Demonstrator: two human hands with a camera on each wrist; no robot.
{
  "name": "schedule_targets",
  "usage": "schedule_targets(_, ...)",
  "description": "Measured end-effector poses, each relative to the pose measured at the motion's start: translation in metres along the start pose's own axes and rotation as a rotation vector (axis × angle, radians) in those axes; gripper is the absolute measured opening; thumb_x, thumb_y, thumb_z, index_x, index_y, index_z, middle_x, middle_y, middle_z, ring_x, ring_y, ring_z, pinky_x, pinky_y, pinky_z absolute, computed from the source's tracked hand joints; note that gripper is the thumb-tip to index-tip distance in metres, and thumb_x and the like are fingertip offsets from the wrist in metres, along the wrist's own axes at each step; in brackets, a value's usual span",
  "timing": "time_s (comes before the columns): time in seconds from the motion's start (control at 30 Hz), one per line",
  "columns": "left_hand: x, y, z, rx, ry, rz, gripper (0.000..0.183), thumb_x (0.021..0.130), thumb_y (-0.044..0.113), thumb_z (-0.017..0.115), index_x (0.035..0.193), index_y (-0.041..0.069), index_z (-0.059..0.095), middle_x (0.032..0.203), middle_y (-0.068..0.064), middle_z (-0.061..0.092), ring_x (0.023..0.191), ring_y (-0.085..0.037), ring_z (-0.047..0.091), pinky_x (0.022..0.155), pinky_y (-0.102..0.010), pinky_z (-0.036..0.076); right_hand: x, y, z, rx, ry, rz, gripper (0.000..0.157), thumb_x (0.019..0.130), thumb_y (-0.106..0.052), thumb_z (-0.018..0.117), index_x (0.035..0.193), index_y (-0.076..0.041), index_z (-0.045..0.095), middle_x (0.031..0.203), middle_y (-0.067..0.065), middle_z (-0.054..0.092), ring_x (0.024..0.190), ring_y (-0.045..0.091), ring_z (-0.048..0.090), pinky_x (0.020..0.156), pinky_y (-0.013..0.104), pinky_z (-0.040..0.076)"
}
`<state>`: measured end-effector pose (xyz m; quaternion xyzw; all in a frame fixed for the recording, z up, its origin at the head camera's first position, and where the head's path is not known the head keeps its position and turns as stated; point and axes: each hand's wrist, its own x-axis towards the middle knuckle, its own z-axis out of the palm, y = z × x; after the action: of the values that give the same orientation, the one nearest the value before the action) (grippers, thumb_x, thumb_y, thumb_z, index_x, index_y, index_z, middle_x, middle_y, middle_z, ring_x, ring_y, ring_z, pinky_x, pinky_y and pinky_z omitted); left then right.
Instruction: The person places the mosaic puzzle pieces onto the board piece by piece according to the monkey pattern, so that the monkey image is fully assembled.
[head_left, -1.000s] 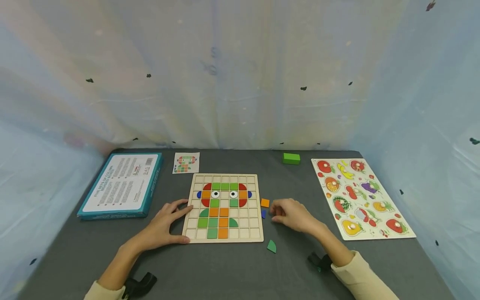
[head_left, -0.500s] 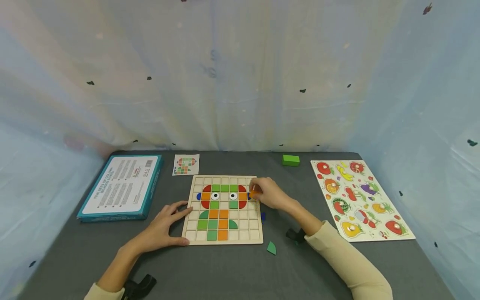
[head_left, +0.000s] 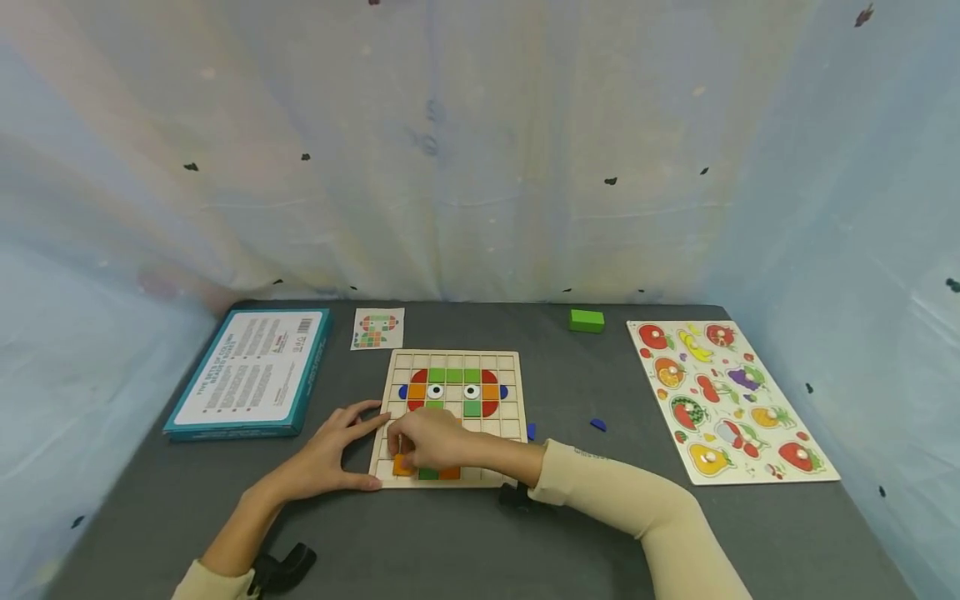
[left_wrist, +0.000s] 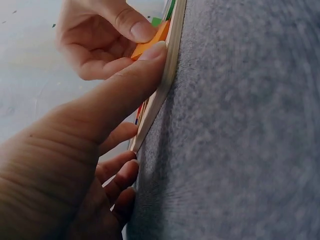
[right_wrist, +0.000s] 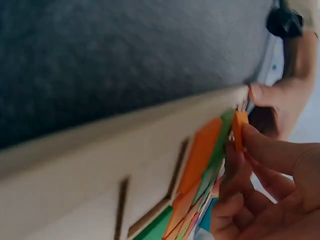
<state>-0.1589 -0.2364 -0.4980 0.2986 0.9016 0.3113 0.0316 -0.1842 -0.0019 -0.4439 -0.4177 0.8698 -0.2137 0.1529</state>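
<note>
My right hand [head_left: 431, 437] reaches across the wooden grid board [head_left: 512, 358] and pinches an orange square tile [right_wrist: 240, 129] between thumb and fingers. The tile sits tilted at the board's lower left corner. My left hand [head_left: 330, 454] steadies that corner, its thumb along the front edge and its fingertips on the left edge. On the board, coloured tiles form a figure with two round eye tiles [head_left: 472, 391], red rounded corners and blue half-circles at the sides. My right hand and forearm cover part of the figure's lower half.
Blue pieces [head_left: 597, 425] lie right of the board. A pattern card [head_left: 377, 328] and a teal-edged box [head_left: 247, 367] stand behind and left. A green block [head_left: 587, 321] is at the back, a fruit puzzle board [head_left: 727, 400] at the right.
My right hand picked up the orange square tile from beside the board and carried it left across to the lower left corner. My left hand stayed in place.
</note>
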Motion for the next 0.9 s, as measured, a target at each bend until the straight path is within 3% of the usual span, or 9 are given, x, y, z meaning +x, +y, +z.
schedule_targets(0.13,-0.001,-0.003,0.000,-0.024,-0.013,-0.017,0.095,0.074,0.056,0.083,0.151,0.015,0.047,0.155,-0.012,0.033,0.114,-0.019,0.038,0.090,-0.055,0.039,-0.005,-0.007,0.005,-0.168,0.033,-0.045,0.008,0.086,-0.016,0.080,0.093,-0.018,0.078,0.085,-0.009,0.063,0.072,0.001,0.054,0.059,0.014,0.040)
schedule_targets(0.3,-0.001,-0.006,0.000,-0.043,-0.032,-0.035,0.096,0.073,0.058,0.082,0.152,0.017,0.045,0.157,-0.010,0.031,0.118,-0.020,0.037,0.092,-0.057,0.038,-0.015,-0.007,0.009,-0.261,0.101,-0.103,0.020,0.090,-0.015,0.075,0.109,-0.016,0.077,0.100,-0.005,0.070,0.084,0.003,0.063,0.065,0.013,0.044)
schedule_targets(0.43,-0.002,-0.006,0.001,-0.078,-0.041,-0.043,0.096,0.074,0.057,0.082,0.153,0.018,0.044,0.158,-0.011,0.029,0.130,-0.029,0.033,0.096,-0.063,0.036,-0.033,-0.003,0.003,-0.307,0.126,-0.084,0.010,0.088,-0.017,0.076,0.097,-0.020,0.078,0.090,-0.010,0.071,0.076,0.002,0.063,0.059,0.016,0.044)
schedule_targets(0.47,-0.002,-0.007,0.001,-0.084,-0.043,-0.045,0.096,0.074,0.057,0.082,0.153,0.018,0.044,0.158,-0.011,0.029,0.133,-0.032,0.032,0.097,-0.065,0.035,-0.041,-0.002,0.000,-0.312,0.106,-0.073,0.001,0.088,-0.019,0.077,0.089,-0.020,0.077,0.082,-0.010,0.069,0.070,0.002,0.060,0.056,0.016,0.043)
schedule_targets(0.57,-0.002,-0.007,0.000,-0.107,-0.056,-0.054,0.094,0.076,0.055,0.082,0.153,0.018,0.043,0.159,-0.012,0.028,0.139,-0.038,0.025,0.098,-0.069,0.031,-0.071,0.003,-0.014,-0.357,-0.003,0.011,0.024,0.085,-0.022,0.080,0.065,-0.019,0.066,0.058,-0.009,0.053,0.051,0.003,0.046,0.047,0.018,0.034)
schedule_targets(0.63,-0.002,-0.007,-0.001,-0.119,-0.062,-0.062,0.093,0.077,0.053,0.082,0.153,0.017,0.043,0.160,-0.012,0.027,0.139,-0.039,0.024,0.098,-0.069,0.031,-0.094,0.007,-0.023,-0.416,-0.074,0.086,0.035,0.082,-0.029,0.084,0.060,-0.019,0.058,0.053,-0.008,0.042,0.047,0.005,0.037,0.045,0.021,0.030)
schedule_targets(0.7,-0.003,-0.007,-0.002,-0.129,-0.063,-0.067,0.092,0.077,0.051,0.083,0.153,0.017,0.044,0.160,-0.012,0.027,0.138,-0.038,0.025,0.098,-0.069,0.031,-0.115,0.012,-0.028,-0.448,-0.104,0.161,0.038,0.078,-0.033,0.086,0.059,-0.018,0.057,0.053,-0.007,0.041,0.047,0.007,0.036,0.045,0.023,0.031)
schedule_targets(0.77,-0.004,-0.007,-0.003,-0.129,-0.062,-0.071,0.091,0.077,0.050,0.083,0.152,0.017,0.044,0.160,-0.011,0.027,0.137,-0.036,0.026,0.098,-0.068,0.031,-0.133,0.018,-0.029,-0.434,-0.068,0.209,0.037,0.075,-0.034,0.088,0.062,-0.017,0.058,0.057,-0.007,0.045,0.049,0.007,0.040,0.047,0.024,0.035)
schedule_targets(0.9,-0.004,-0.006,-0.004,-0.128,-0.063,-0.063,0.090,0.078,0.050,0.083,0.152,0.017,0.045,0.160,-0.011,0.027,0.136,-0.035,0.028,0.098,-0.068,0.032,-0.160,0.028,-0.015,-0.268,0.068,0.259,0.028,0.075,-0.027,0.087,0.071,-0.013,0.064,0.066,-0.004,0.054,0.055,0.008,0.048,0.049,0.025,0.039)
